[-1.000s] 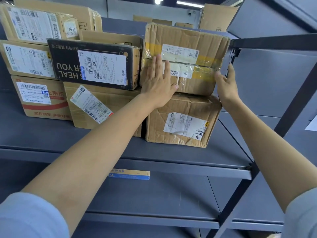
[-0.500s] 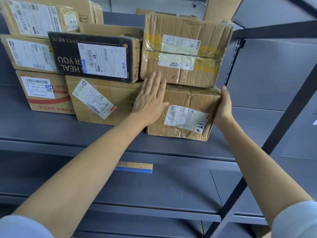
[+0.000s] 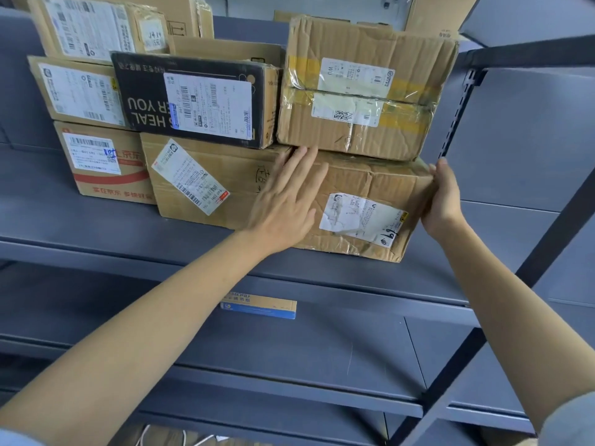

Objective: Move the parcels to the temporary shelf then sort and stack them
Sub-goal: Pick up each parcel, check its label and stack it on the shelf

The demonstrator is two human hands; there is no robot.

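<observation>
Several cardboard parcels are stacked on the grey shelf (image 3: 96,233). At the right end a crumpled brown parcel (image 3: 363,185) with a torn white label lies on the shelf, and a taped brown parcel (image 3: 363,46) rests on top of it. My left hand (image 3: 286,201) lies flat, fingers straight, against the front left of the lower parcel. My right hand (image 3: 442,197) is pressed to that parcel's right end, its fingers hidden behind the edge. A black box (image 3: 145,91) with a white label sits left of the taped parcel, on a plain brown parcel (image 3: 231,175).
Further parcels stand at the left, among them one with red print (image 3: 128,181) and labelled ones (image 3: 80,91) above it. A dark upright post (image 3: 457,111) and a diagonal brace (image 3: 547,233) bound the shelf's right end. A small blue and tan box (image 3: 260,305) lies on the shelf below.
Both hands have come down from the upper taped parcel to the lower crumpled one. Since half a second ago they have hardly shifted.
</observation>
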